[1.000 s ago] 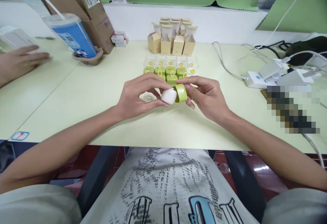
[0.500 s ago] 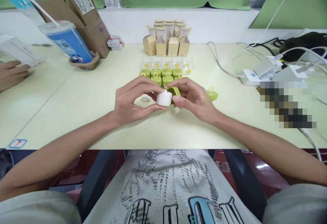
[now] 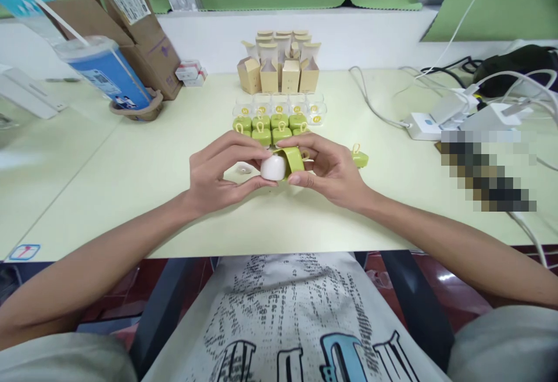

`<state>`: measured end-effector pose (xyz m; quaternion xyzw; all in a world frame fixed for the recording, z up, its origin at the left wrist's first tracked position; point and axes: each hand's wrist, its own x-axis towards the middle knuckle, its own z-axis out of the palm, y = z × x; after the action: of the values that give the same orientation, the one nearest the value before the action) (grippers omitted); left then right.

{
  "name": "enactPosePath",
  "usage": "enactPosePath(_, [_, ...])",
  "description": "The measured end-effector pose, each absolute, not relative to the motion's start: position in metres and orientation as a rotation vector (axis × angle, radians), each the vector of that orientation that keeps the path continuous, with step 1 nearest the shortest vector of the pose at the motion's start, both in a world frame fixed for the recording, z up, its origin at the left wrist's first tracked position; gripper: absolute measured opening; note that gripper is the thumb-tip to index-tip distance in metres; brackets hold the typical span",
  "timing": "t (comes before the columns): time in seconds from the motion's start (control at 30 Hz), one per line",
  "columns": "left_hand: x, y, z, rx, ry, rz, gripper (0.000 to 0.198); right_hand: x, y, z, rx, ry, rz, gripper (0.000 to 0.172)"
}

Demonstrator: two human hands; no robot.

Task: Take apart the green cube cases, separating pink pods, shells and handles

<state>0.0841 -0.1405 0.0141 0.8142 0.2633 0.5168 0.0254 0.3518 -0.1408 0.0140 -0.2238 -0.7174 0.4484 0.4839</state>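
My left hand (image 3: 226, 167) pinches a small white rounded jar-like piece (image 3: 272, 168) between thumb and fingers. In my right hand (image 3: 329, 164) is a hollow green cap (image 3: 295, 160) with a yellow loop, its open side turned toward the white piece. The two meet just above the table; whether the white piece is partly inside I cannot tell. A small whitish piece (image 3: 244, 168) lies under my left fingers. Just beyond my hands stand rows of green pieces with loops (image 3: 281, 134). Another green piece (image 3: 360, 157) lies to the right, partly behind my right hand.
Clear cups with yellow stickers (image 3: 317, 113) and open small cardboard boxes (image 3: 268, 74) stand farther back. On the left are a blue drink cup (image 3: 111, 77) with a straw and a brown carton (image 3: 150, 50). White power adapters (image 3: 425, 126) and cables lie on the right.
The cap has turned in my right hand, so more of its outer green side and its loop show. The other person's hand at the far left is out of view.
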Motion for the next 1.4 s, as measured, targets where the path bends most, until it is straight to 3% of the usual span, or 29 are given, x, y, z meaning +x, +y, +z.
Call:
enactPosePath(0.43, [0.084,-0.144,0.012,2.537,0.827,1.585,0.031,0.350,-0.148,0.012,-0.531,-1.785,0.978,0.053])
enactPosePath(0.6, [0.086,-0.135,0.015,2.664,0.585,1.688,0.054,0.352,-0.148,0.010,-0.477,-1.872,1.083,0.069])
enactPosePath(0.83, [0.090,-0.123,0.020,2.839,0.291,1.636,0.053,0.347,-0.141,-0.008,-0.376,-1.824,1.205,0.057])
enactPosePath(1.07, [0.083,-0.129,0.023,2.780,0.402,1.581,0.053,0.343,-0.148,-0.008,-0.364,-1.964,0.631,0.033])
enactPosePath(1.27, [0.087,-0.127,0.022,2.894,0.379,1.690,0.056,0.347,-0.140,-0.006,-0.344,-2.030,0.259,0.038])
enactPosePath(1.4, [0.091,-0.126,0.023,2.886,0.347,1.699,0.058,0.347,-0.138,-0.006,-0.310,-2.005,0.194,0.029])
